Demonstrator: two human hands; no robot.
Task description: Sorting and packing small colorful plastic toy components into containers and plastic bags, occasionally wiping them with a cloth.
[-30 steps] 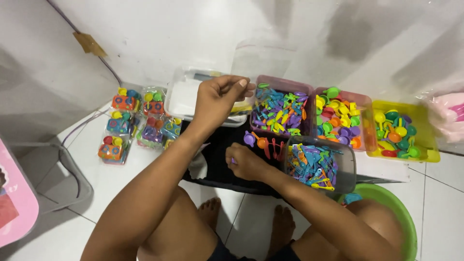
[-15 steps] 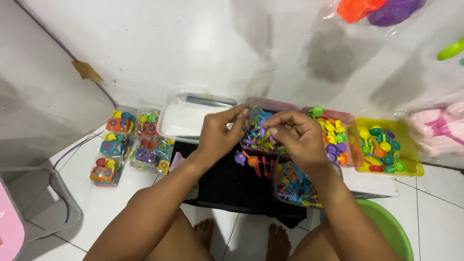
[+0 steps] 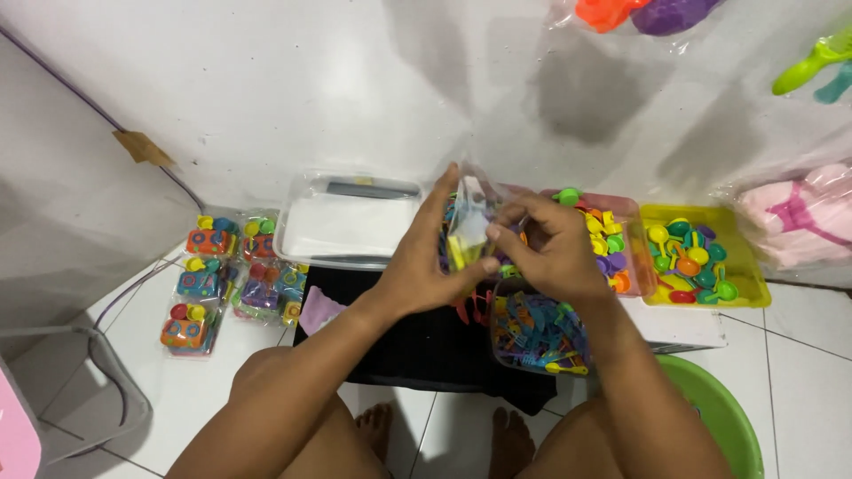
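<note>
Two hands met over the black mat point(image 3: 417, 341): my left hand point(image 3: 430, 266) and right hand point(image 3: 550, 248) together pinched one small clear plastic bag point(image 3: 470, 226) with a yellow piece inside, held above the mat's far edge. Four trays lined that edge: one clear tray point(image 3: 342, 226), one pink tray point(image 3: 621, 239), one yellow tray point(image 3: 701, 253), and one clear tub point(image 3: 537, 324) of blue pieces nearer me. Six packed toy sets point(image 3: 226, 275) lay on the floor left of the mat.
</note>
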